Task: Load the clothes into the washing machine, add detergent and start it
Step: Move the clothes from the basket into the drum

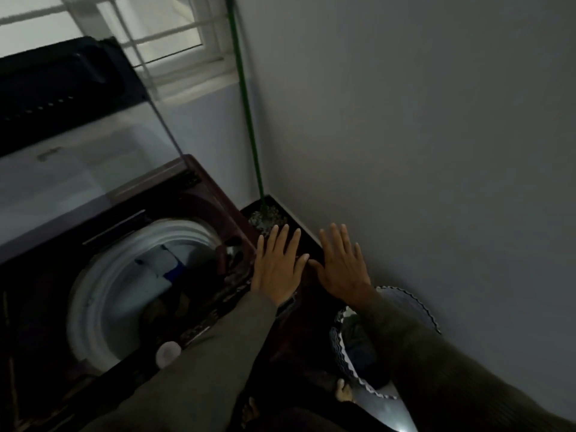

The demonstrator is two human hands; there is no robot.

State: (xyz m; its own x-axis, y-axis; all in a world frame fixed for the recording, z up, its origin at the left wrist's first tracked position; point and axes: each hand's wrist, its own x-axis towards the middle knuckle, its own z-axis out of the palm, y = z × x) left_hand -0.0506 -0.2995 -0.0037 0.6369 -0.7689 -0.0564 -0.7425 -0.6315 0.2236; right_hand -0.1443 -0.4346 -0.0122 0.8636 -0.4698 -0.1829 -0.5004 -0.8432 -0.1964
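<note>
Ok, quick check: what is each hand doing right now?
Left hand: open, fingers straight and spread, holding nothing.
Right hand: open, fingers straight, holding nothing.

Two hands (277, 269), one washing machine (199, 179), one basket (414, 310), one mop (246, 104)

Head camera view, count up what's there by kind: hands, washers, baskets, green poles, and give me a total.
Hands: 2 (left, right)
Washer: 1
Basket: 1
Green pole: 1
Total: 5

Open drum mouth (103, 294) under raised lid (78, 120); wall (405, 151), basket (402, 310) crowding right.
</note>
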